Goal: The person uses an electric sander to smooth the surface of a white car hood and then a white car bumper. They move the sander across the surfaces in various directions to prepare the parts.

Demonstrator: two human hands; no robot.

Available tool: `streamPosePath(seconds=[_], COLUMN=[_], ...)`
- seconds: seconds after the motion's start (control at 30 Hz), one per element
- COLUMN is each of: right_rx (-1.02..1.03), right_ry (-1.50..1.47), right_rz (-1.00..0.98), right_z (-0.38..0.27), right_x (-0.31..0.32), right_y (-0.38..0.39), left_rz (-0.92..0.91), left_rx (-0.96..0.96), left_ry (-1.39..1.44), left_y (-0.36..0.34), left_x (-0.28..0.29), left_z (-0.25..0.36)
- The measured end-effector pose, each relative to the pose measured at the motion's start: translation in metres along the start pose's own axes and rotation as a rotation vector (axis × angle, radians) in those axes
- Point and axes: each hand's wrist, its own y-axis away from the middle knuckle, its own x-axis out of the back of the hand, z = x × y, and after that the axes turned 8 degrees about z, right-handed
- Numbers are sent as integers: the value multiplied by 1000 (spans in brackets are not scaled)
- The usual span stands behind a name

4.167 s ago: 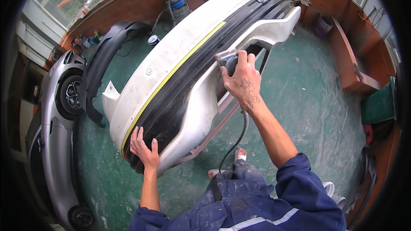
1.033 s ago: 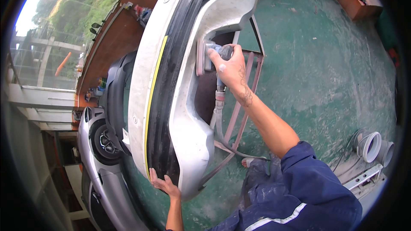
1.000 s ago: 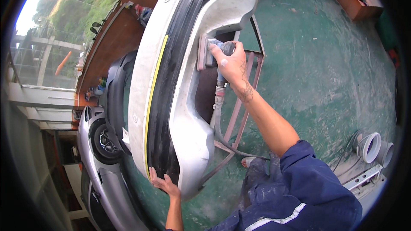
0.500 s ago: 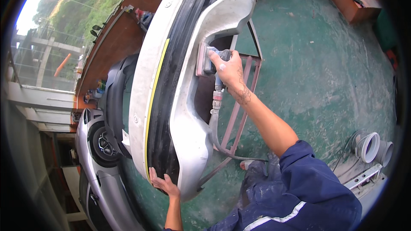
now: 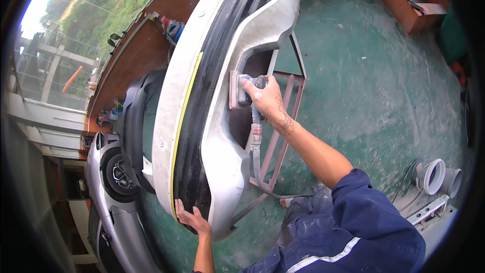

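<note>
A white car bumper (image 5: 177, 96) with a long black centre strip and yellow tape lies lengthwise before me on a metal stand (image 5: 298, 96). My right hand (image 5: 265, 101) is closed on a pneumatic sander (image 5: 244, 82), whose pad sits against the white inner rim at the cutout; a grey hose hangs down from it. At the near end, my left hand (image 5: 193, 217) rests with fingers apart on the bumper's left edge and black part. Its fingertips touch the surface.
A silver car (image 5: 124, 222) and a dark grey bumper (image 5: 135, 111) stand at the left. Orange benches (image 5: 409, 10) are at the upper right. White buckets (image 5: 433, 176) and a metal bar (image 5: 427, 212) lie at the lower right. Green floor surrounds the stand; windows are upper left.
The view has turned since the oldest frame. My right hand and sander have slid nearer along the inner rim in the last half second. My left hand stays at the near end.
</note>
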Motion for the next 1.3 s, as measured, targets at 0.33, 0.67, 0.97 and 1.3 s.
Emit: streamPosePath(seconds=[0.33,0.67,0.97,1.3], right_rx=[389,660,739,762], right_ry=[301,614,707,602], right_rz=[259,-105,180,-147], right_z=[-45,-20,-65,-5], right_x=[-8,8,16,6], right_y=[-2,74,-21,100], left_rz=[6,-9,-3,-7], left_rx=[21,48,58,59], left_ry=[34,45,68,59], left_y=[-1,2,-1,2], left_x=[-2,-1,-2,1], left_z=[1,-1,6,5])
